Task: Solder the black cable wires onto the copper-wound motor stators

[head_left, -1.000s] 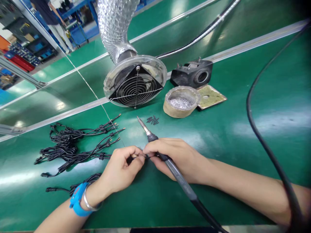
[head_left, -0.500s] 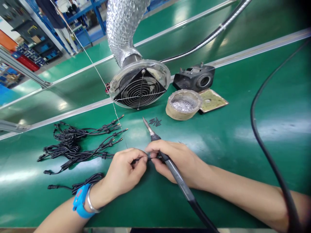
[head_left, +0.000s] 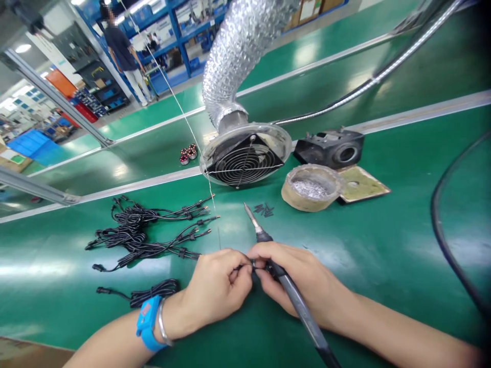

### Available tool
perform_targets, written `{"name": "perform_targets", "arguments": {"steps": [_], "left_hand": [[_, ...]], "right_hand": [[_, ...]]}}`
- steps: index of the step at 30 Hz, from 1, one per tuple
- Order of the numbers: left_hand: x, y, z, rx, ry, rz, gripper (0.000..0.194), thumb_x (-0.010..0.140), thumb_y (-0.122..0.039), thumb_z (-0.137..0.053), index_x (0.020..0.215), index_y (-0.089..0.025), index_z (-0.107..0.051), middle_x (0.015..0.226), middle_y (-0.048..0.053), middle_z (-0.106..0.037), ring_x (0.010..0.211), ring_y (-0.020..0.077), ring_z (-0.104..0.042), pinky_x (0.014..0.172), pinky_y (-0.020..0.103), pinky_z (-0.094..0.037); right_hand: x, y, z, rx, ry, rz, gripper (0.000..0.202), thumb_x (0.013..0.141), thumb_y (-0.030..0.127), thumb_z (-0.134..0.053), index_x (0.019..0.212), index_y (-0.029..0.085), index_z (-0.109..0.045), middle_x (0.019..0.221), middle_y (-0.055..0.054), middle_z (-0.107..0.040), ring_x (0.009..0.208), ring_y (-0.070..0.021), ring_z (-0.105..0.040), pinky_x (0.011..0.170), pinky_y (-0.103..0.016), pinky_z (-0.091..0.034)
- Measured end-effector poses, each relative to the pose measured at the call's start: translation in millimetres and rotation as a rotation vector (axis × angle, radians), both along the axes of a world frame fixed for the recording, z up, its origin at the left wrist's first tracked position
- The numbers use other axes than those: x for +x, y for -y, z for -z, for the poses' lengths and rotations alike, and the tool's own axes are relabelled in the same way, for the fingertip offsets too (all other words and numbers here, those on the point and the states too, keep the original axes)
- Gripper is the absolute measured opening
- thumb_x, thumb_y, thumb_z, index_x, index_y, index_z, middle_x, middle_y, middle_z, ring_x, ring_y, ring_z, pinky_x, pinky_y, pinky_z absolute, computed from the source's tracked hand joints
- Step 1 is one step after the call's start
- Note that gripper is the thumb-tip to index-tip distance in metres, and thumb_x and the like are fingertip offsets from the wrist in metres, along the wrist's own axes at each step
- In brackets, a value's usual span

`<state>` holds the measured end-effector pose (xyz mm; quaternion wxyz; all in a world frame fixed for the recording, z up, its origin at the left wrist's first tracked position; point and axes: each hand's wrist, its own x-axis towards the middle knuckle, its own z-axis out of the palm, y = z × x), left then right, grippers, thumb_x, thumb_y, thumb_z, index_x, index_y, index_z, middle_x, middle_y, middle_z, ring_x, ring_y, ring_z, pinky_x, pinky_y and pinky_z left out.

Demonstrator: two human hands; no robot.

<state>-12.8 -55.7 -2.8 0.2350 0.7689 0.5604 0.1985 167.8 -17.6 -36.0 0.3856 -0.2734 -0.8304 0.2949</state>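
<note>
My left hand [head_left: 222,278], with a blue wrist strap [head_left: 149,323] and a metal bangle, is closed in a pinch on a thin black cable whose end reaches toward my other hand. My right hand [head_left: 299,278] is closed around a soldering iron [head_left: 297,299], its metal tip pointing up and away over the bench. The thumb and forefinger of that hand also meet at the cable's end; the small detail between the fingertips is hidden. Beyond the iron's tip lie several short black tubes [head_left: 264,210]. Bundled black cables [head_left: 134,235] with bared ends lie to the left.
A fume extractor [head_left: 245,163] on a silver duct stands at the back. Right of it are a round tub [head_left: 307,197] of metallic bits, a yellowish sponge [head_left: 360,184] and a black iron stand [head_left: 333,148]. A strand of solder wire [head_left: 180,107] hangs down. A person [head_left: 125,56] stands far off.
The view has tilted up and shifted, so the bench things sit lower and further right. My hands keep nearly the same pose, still together at the cable end.
</note>
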Motion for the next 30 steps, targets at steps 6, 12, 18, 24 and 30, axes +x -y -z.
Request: {"name": "perform_targets", "arguments": {"steps": [6,12,18,24,30], "left_hand": [[7.9,18.4,-5.1,-0.006,-0.134,0.124,0.016,0.090,-0.019,-0.043,0.091,-0.017,-0.058,0.079,0.005,-0.066,0.066,0.0162,-0.060,0.062,0.026,-0.045],[2.8,16.2,-40.6,-0.070,-0.377,0.188,0.016,0.088,-0.014,-0.039,0.094,-0.018,-0.053,0.081,0.005,-0.066,0.066,0.0180,-0.060,0.062,0.029,-0.045],[6.6,17.3,-45.8,-0.012,-0.437,0.205,0.015,0.097,-0.021,-0.027,0.096,-0.019,-0.042,0.070,0.002,-0.059,0.048,0.0155,-0.044,0.049,0.031,-0.032],[17.6,27.7,-37.8,-0.008,-0.408,0.147,0.016,0.099,-0.025,-0.028,0.097,-0.020,-0.042,0.072,0.002,-0.060,0.048,0.0152,-0.044,0.049,0.031,-0.032],[-16.8,6.8,-68.5,0.171,-0.096,-0.179,0.038,0.089,-0.029,-0.052,0.124,-0.020,-0.039,0.105,0.008,-0.063,0.061,0.0109,-0.058,0.057,0.025,-0.046]], "right_hand": [[-7.4,10.2,9.9,0.080,0.007,0.175,0.027,0.084,0.007,-0.043,0.106,0.022,-0.049,0.076,0.001,-0.062,0.065,-0.0117,-0.064,0.062,-0.022,-0.053],[-4.8,5.9,4.9,0.192,-0.010,0.148,0.029,0.084,0.009,-0.044,0.110,0.021,-0.052,0.076,-0.001,-0.062,0.064,-0.0133,-0.065,0.060,-0.024,-0.056],[1.6,13.0,-8.4,0.250,-0.229,0.133,0.030,0.084,0.010,-0.054,0.112,0.020,-0.052,0.091,-0.004,-0.070,0.068,-0.0129,-0.069,0.064,-0.021,-0.058],[4.2,13.0,-16.1,0.295,-0.275,0.151,0.023,0.086,0.008,-0.050,0.104,0.023,-0.053,0.079,0.001,-0.070,0.061,-0.0119,-0.069,0.059,-0.017,-0.058],[22.9,-0.2,-10.6,0.234,-0.279,0.364,0.018,0.086,0.021,-0.058,0.104,0.022,-0.056,0.081,-0.001,-0.070,0.062,-0.0136,-0.070,0.059,-0.017,-0.058]]}}
